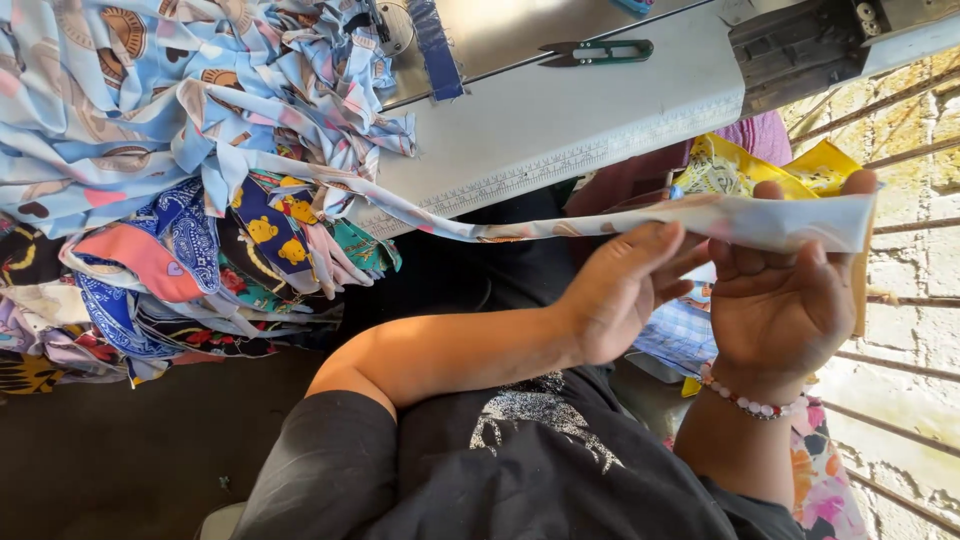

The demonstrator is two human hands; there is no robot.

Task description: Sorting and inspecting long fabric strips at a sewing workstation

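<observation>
1. Right hand (785,300): palm toward the camera, fingers curled up over the end of a long fabric strip (700,220), thumb pinning it. Clamped on the strip. A beaded bracelet (750,402) sits on the wrist.
2. Left hand (625,290): just beside the right, fingertips pressed against the same strip from below, thumb side up. Pinching it.
3. Hands close together, nearly touching, both on the strip's free end.
4. The strip runs taut from the hands away to the left, across the edge of the white tabletop (560,120), into a pile of printed cloth pieces (170,150).
5. Beyond the hands, on the tabletop: green-handled thread snips (600,50).
6. Behind the right hand: yellow printed fabric (740,165).
7. Below the hands: the person's dark shirt (520,450).
</observation>
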